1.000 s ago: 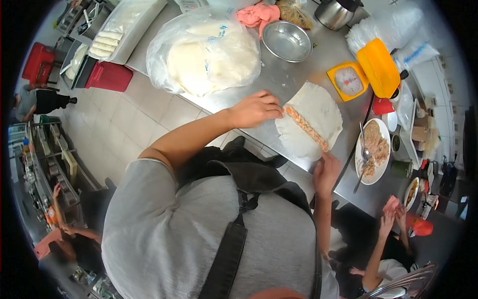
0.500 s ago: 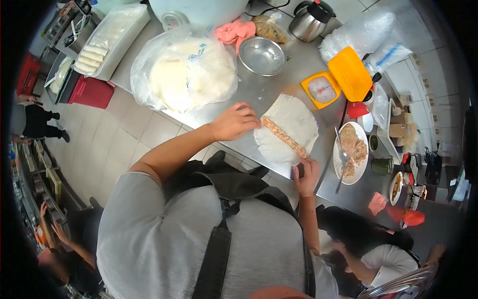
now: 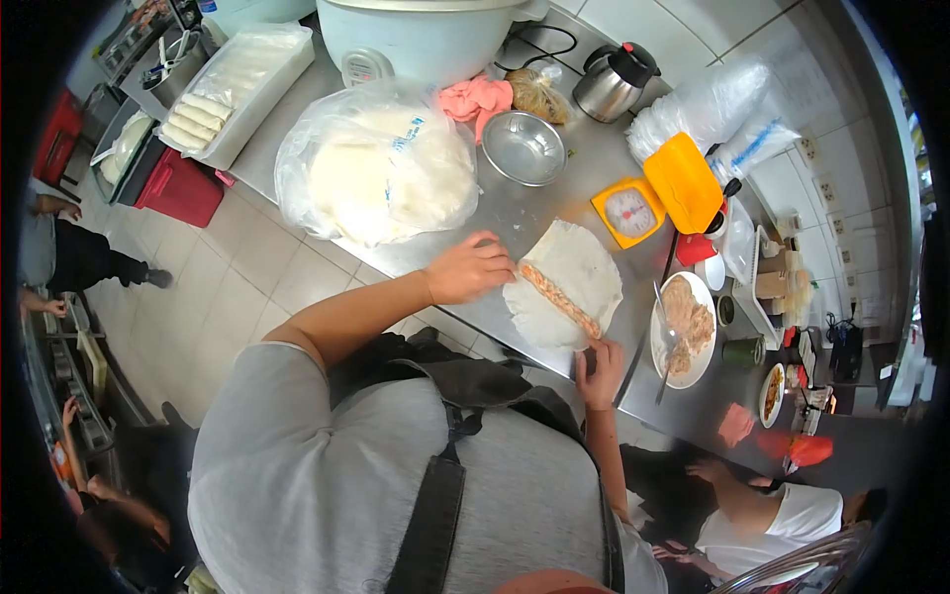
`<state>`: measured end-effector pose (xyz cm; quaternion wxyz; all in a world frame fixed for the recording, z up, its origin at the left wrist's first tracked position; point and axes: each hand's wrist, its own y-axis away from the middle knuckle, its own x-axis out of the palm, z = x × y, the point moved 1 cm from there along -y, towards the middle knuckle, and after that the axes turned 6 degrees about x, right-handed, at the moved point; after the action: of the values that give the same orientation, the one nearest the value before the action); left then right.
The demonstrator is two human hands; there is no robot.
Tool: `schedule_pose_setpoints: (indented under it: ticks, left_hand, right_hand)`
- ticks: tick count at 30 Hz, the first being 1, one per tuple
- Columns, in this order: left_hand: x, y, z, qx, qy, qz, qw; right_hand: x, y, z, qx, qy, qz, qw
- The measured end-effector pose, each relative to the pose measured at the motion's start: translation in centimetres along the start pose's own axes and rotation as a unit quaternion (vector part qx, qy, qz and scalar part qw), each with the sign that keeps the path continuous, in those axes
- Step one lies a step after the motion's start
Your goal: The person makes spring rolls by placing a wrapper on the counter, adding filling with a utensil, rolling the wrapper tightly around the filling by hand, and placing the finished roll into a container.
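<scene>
A flat, roundish dough sheet [image 3: 584,265] lies on the steel table. A strip of pinkish filling [image 3: 559,300] runs diagonally along its near side. My left hand [image 3: 470,269] is at the sheet's left edge by the upper end of the strip, fingers curled together on the dough. At the lower end of the strip, my right hand [image 3: 601,374] has its thumb and fingertips on the near edge. To the right is an oval plate of filling [image 3: 690,327] with a spoon [image 3: 666,342]. My fingers partly hide the dough's edge.
A bag of dough [image 3: 381,173], a metal bowl [image 3: 524,148], a yellow scale [image 3: 629,212] and a steel jug [image 3: 614,84] stand beyond the sheet. At the left is a tray of rolls [image 3: 233,94]. Other people [image 3: 752,510] are at lower right and along the left side.
The view has shifted, showing more of the large pale cooker at the top. Both hands stay at the dough's edges. At lower right, the other person has moved away from the pink cloth.
</scene>
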<state>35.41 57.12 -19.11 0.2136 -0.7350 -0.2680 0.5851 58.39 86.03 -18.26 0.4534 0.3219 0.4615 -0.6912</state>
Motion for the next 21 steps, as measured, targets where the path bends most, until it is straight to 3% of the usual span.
schedule_pose_setpoints:
  ticks: [11,13,15,17,18,21]
  left_hand:
    - [0.3,0.1,0.1,-0.007,0.01,0.025,1.0]
    - [0.1,0.0,-0.1,-0.01,0.011,0.018,1.0]
    - [-0.2,-0.2,-0.2,-0.018,0.014,0.017,1.0]
    - [-0.3,-0.3,-0.2,-0.024,0.018,0.022,0.999]
    - [-0.4,-0.3,-0.1,-0.024,0.017,0.025,0.999]
    - [-0.1,-0.3,0.0,-0.02,0.017,0.023,0.999]
  right_hand:
    - [0.1,0.9,-0.4,0.008,0.011,-0.004,1.0]
    - [0.1,1.7,-2.0,0.032,-0.05,0.001,0.998]
    - [-1.3,3.9,-6.5,0.035,0.059,-0.135,0.989]
    - [-6.7,4.1,-7.6,0.131,0.142,-0.299,0.935]
    - [-9.4,3.2,-8.4,0.066,0.14,-0.409,0.899]
    - [-19.4,4.0,-11.2,0.127,0.38,-0.421,0.814]
